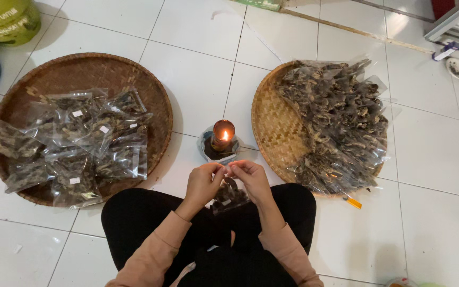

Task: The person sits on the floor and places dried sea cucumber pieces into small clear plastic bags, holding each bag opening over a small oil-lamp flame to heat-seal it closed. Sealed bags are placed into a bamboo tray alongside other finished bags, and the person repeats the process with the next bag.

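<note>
Black-clad crossed legs (pixel 150 218) and peach-coloured sleeves (pixel 152 250) fill the bottom of the view. Above the lap, the left hand (pixel 202 183) and right hand (pixel 251 178) pinch between their fingertips the top edge of a small clear plastic bag (pixel 228 195) of dark, crinkly dried pieces; the bag hangs between the hands. Just beyond burns a small lamp (pixel 222 135) with a rounded glass body and a bright flame, standing on glossy white floor tiles (pixel 197 64). To the left lies a round, dark-brown woven tray (pixel 81 69) of flat, filled bags with small white labels; to the right, a paler woven tray (pixel 272 122) is heaped with similar bags.
</note>
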A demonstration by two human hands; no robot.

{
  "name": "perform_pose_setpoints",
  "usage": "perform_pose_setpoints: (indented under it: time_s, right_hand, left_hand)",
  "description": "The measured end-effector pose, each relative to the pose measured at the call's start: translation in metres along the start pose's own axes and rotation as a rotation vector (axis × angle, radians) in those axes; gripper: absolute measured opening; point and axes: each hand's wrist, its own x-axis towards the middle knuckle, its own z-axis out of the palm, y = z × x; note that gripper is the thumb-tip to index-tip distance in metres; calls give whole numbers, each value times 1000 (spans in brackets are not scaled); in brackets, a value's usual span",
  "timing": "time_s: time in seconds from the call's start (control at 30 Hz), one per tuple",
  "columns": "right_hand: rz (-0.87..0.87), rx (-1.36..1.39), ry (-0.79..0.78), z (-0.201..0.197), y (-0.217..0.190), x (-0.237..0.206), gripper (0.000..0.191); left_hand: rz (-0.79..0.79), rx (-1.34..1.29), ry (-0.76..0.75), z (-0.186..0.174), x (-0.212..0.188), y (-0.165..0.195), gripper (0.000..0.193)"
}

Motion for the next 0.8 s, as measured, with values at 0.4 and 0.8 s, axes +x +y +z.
perform_pose_setpoints:
  time_s: [0.4, 0.8]
  right_hand:
    - [-40, 11, 56, 22, -1, 33, 15]
    - [-32, -64, 338, 46, -8, 61, 13]
  left_hand:
    - [-164, -100, 21, 19, 28, -47, 21]
    - [-158, -11, 45, 13, 55, -40, 26]
